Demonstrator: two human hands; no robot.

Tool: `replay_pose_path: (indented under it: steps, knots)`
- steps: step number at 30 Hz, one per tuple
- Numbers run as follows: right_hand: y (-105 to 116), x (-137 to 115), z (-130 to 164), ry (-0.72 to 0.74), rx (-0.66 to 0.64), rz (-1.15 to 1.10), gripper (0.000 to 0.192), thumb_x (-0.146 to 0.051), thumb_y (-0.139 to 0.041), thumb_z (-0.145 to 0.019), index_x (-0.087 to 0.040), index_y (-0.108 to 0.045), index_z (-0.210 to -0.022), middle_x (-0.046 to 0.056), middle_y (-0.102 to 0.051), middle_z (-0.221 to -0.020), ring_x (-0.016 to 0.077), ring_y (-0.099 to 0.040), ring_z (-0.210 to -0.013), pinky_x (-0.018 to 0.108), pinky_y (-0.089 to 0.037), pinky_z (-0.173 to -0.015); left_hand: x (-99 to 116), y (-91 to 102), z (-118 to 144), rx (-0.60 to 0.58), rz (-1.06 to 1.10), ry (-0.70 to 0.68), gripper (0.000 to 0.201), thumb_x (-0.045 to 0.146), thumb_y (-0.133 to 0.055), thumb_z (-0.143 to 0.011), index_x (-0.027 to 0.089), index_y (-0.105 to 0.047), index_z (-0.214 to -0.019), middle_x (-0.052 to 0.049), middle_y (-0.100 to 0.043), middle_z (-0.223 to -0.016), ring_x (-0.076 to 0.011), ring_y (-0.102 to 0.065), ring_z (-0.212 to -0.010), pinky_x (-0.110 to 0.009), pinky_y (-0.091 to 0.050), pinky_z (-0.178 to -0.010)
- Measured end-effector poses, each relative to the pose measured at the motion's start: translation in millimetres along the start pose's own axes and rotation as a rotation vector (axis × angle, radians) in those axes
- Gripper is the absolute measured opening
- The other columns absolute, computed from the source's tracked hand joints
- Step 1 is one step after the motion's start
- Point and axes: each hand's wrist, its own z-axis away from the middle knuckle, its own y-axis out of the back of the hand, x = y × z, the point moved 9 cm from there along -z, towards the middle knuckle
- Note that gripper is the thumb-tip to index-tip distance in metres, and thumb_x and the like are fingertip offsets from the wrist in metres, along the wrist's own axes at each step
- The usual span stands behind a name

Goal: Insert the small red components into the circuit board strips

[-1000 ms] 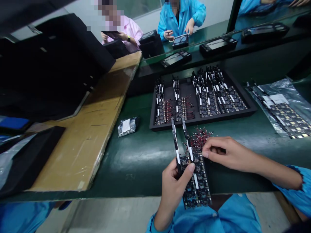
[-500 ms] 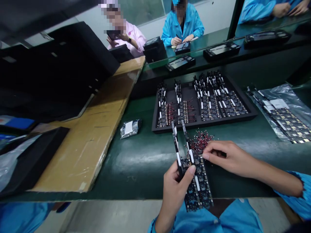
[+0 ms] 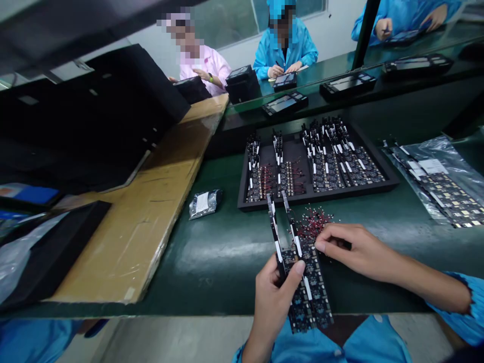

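Two hands work here: our left hand (image 3: pixel 273 295) grips one circuit board panel (image 3: pixel 307 292), fingers wrapped around its edge above the green surface (image 3: pixel 219 252). Our right hand (image 3: pixel 350 247) pinches something in one pile of small red parts (image 3: pixel 312 222). One black tray (image 3: pixel 389 179) lies beyond.

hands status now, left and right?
Left hand: closed, holding circuit boards.
Right hand: fingers curled at the pile of small red parts; grip cannot be told.
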Motion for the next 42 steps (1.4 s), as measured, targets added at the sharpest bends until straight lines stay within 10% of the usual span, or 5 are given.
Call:
replay_pose_path:
  steps: [42]
  knots:
    - [-20.3, -8.2, 3.3, -0.025, -0.183, -0.178, 0.016, -0.039, -0.061, -0.094, -0.029, -0.073, -0.092, -0.001, -0.069, -0.072, 0.0172, -0.063, -0.066, 0.030, -0.049, -0.062, 12.3, -0.5, 3.7, -0.045, -0.051, -0.071, 0.020, 0.036, -0.079, -0.077, 0.018, -0.069, -0.078, 0.000, -0.063, -0.057, -0.0171, -0.053, -0.048, -0.024, -0.045, -0.046]
